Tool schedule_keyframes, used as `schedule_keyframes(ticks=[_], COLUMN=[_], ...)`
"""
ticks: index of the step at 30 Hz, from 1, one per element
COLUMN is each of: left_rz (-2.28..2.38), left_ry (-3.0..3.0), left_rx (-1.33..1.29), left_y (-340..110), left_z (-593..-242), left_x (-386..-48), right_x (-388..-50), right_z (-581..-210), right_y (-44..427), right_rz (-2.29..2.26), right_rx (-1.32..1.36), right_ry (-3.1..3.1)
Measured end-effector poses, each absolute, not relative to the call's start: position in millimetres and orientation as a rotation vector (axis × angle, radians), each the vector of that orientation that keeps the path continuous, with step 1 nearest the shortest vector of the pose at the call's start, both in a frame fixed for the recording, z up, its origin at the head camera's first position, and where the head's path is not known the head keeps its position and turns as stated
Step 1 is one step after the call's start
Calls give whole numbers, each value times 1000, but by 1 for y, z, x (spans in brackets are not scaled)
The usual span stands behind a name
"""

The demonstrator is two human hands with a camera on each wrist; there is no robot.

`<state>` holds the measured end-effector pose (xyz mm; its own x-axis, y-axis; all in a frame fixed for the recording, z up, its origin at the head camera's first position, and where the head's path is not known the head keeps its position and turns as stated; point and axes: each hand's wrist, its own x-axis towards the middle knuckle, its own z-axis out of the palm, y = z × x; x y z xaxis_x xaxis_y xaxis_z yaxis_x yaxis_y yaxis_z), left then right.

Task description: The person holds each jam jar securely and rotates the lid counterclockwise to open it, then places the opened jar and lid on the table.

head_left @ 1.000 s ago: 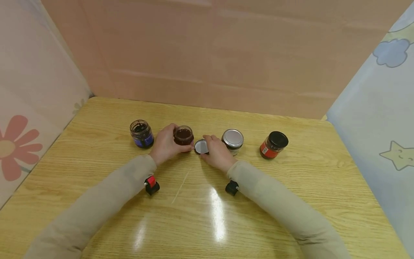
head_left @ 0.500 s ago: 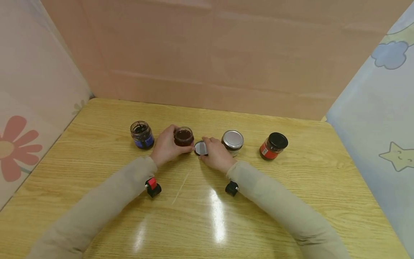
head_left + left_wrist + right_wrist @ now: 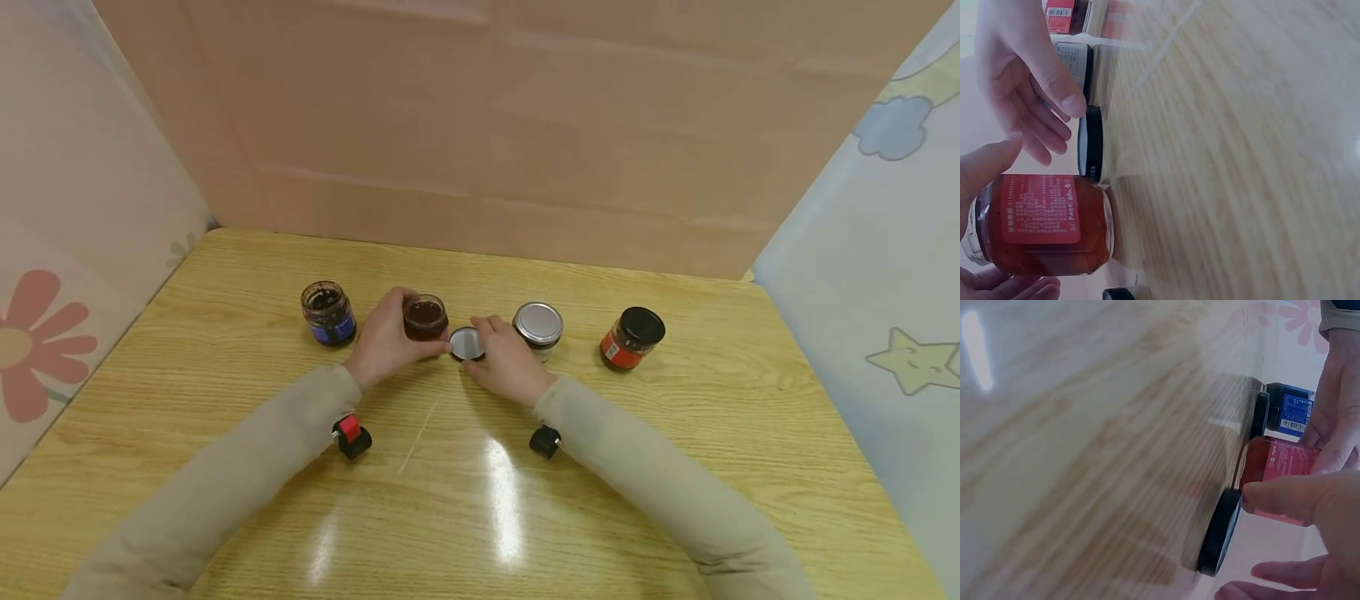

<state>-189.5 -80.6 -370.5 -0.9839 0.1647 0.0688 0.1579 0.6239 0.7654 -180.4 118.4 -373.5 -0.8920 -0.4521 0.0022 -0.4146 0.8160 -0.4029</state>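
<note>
Red-labelled jar (image 3: 1044, 225); black-rimmed lid (image 3: 1092, 145).

Head view: fingertips of left hand (image 3: 386, 337) hidden behind red jar (image 3: 426, 315); margin of black lid (image 3: 465, 343) covered by fingers of right hand (image 3: 512, 360); lower front of silver-topped jar (image 3: 537, 323) masked behind same hand's knuckles. Left wrist view: finest print on label (image 3: 1041, 209), below left thumb, too small to read; second lid (image 3: 1119, 294), beside left fingers, cut by lower edge. Right wrist view: blue-labelled jar (image 3: 1293, 414) partly behind left fingers; contact of right thumb with black lid unclear.
</note>
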Motion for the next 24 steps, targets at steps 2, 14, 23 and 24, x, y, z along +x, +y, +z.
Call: schedule_keyframes(ticks=[2,14,23,24], left_rz=[1327,1366,1409,1418], left_ry=[2831,2851,2917,2923], left_rx=[274,329,444,458], left_y=[-80,-81,-80,-80], left_z=[-369,-357,-355,-354], left_x=[-189,-186,-186,-185], right_x=[-179,-176,-176,-177], right_z=[-372,-362,-358,-358], right_y=[121,132,136,136], right_rz=[-630,-815,-943,-948], right_rx=[-718,-846,-873,-876], right_ry=[2907,2971,3001,3007])
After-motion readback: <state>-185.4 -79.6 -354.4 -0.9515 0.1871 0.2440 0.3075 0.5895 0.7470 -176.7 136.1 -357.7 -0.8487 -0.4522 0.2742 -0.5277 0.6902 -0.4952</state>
